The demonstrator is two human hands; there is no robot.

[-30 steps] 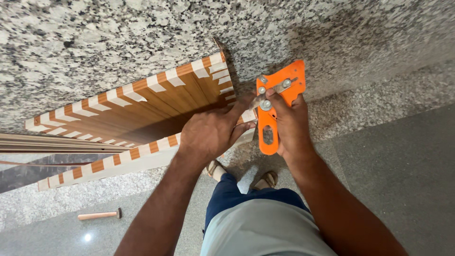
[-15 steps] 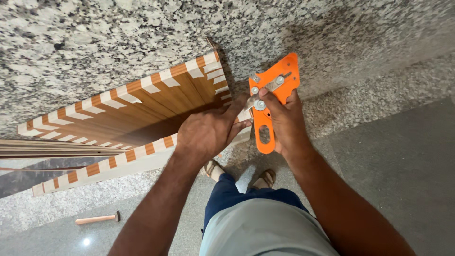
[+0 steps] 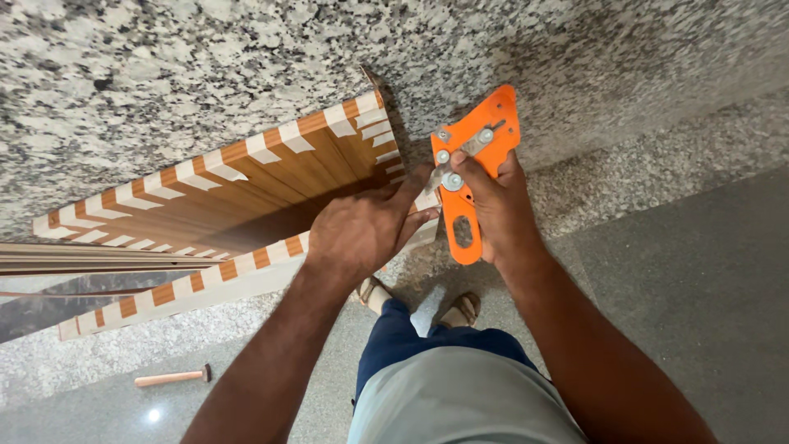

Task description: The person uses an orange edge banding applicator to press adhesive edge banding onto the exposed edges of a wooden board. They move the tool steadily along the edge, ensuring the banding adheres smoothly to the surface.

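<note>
panel's corner [image 3: 411, 201] hidden by hand, perhaps trimmed
</note>
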